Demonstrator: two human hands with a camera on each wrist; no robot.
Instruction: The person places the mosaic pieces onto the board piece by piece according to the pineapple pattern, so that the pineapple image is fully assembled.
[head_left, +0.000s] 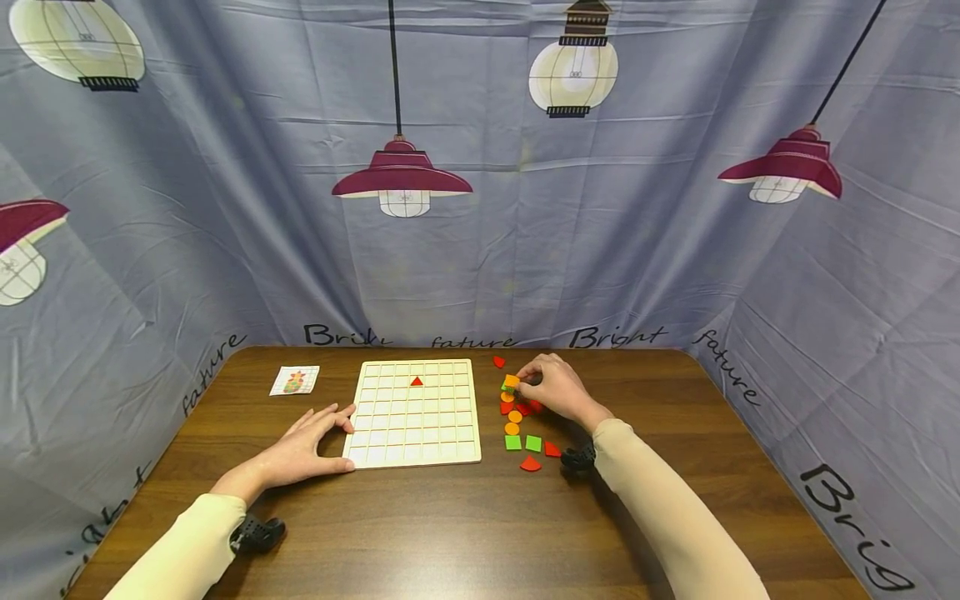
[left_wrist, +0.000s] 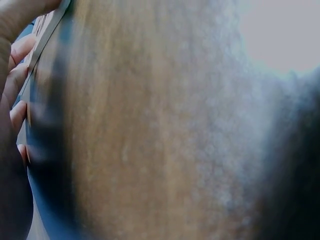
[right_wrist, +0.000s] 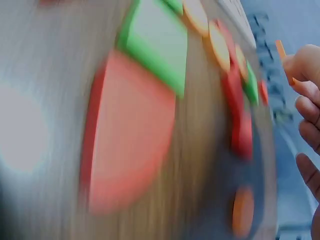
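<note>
A cream grid board (head_left: 442,421) lies on the table with one red triangle tile (head_left: 417,381) in its upper part. Along the board's left side rests my left hand (head_left: 300,448), thumb at the near corner and fingertips at the edge. My right hand (head_left: 558,390) pinches an orange square tile (head_left: 512,381) between thumb and finger, above the loose pieces right of the board. In the right wrist view that orange tile (right_wrist: 281,50) shows edge-on, raised off the wood. Below the hand lie orange discs (head_left: 512,428), green squares (head_left: 533,443) and red rounded wedges (head_left: 531,463).
A small card (head_left: 294,381) printed with a pineapple-like pattern on a grid lies left of the board. Another red piece (head_left: 498,362) sits near the table's back edge. Grey-blue curtains (head_left: 480,275) with printed lamps enclose the brown wooden table (head_left: 450,533).
</note>
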